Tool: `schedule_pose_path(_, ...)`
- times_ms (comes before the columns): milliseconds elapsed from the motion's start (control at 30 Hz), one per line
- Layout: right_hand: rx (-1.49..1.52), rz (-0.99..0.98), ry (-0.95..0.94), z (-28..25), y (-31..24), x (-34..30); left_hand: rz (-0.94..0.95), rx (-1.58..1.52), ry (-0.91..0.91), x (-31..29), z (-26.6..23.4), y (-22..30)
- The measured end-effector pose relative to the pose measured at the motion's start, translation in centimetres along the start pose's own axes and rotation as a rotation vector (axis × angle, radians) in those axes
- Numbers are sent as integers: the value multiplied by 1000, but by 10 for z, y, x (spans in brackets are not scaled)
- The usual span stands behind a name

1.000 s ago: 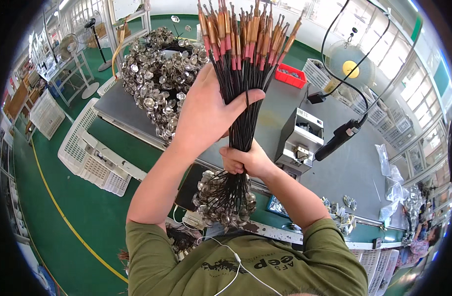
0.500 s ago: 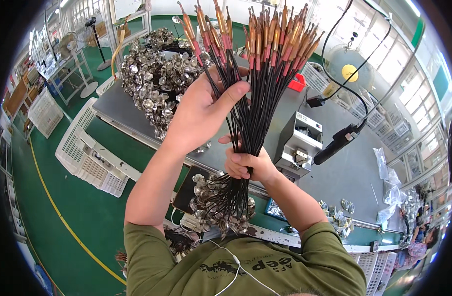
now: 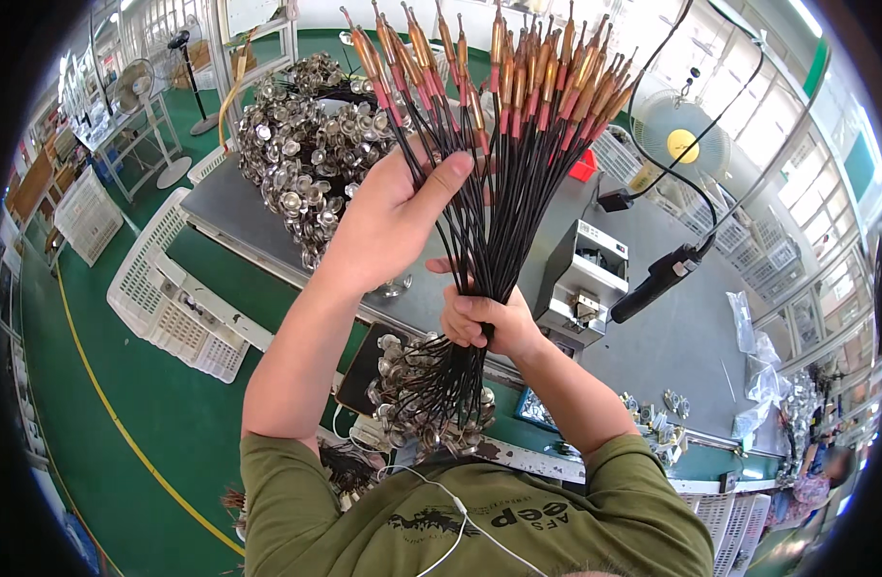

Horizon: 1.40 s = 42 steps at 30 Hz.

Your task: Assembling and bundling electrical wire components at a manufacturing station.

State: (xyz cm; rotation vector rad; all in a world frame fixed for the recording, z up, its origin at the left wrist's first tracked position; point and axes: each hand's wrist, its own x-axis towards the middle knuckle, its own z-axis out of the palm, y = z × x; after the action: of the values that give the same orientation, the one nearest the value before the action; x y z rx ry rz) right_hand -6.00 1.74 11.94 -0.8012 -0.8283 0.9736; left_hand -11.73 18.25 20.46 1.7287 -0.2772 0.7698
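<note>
A thick bundle of black wires (image 3: pixel 494 216) fans out upward in front of me. Its upper ends carry red sleeves and copper-coloured tips (image 3: pixel 547 82). Lower down, my right hand (image 3: pixel 489 317) is wrapped round the bundle. My left hand (image 3: pixel 398 216) grips the left strands higher up, thumb in front and the other fingers mostly hidden behind the wires. Below my right hand the wires end in a cluster of silver cup-shaped metal parts (image 3: pixel 417 418), hanging close to my shirt.
On the grey table (image 3: pixel 672 337) lies a large heap of similar metal parts (image 3: pixel 306 154), left of my hands. A grey bench machine (image 3: pixel 585 284) stands to the right, beside a hanging black tool (image 3: pixel 657 284). White plastic crates (image 3: pixel 176 308) sit left; a fan (image 3: pixel 677 139) is beyond.
The wire tips have spread wider, with more strands leaning left over my left hand. My left thumb has shifted slightly left; my right hand keeps its grip.
</note>
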Motion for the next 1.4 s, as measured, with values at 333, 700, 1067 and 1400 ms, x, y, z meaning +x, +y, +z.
schedule_pose_path(333,22,-1,-34,-1,1,-1,-2,-179,49,-1,9,1)
schedule_pose_path(700,42,-1,-68,2,3,-3,-122,-109,-66,7,10,10)
schedule_pose_path(1067,126,19,-88,0,1,-3,-160,-14,-65,9,8,7)
schedule_pose_path(1400,84,-3,-148,-8,7,-3,-182,-97,-63,8,18,15)
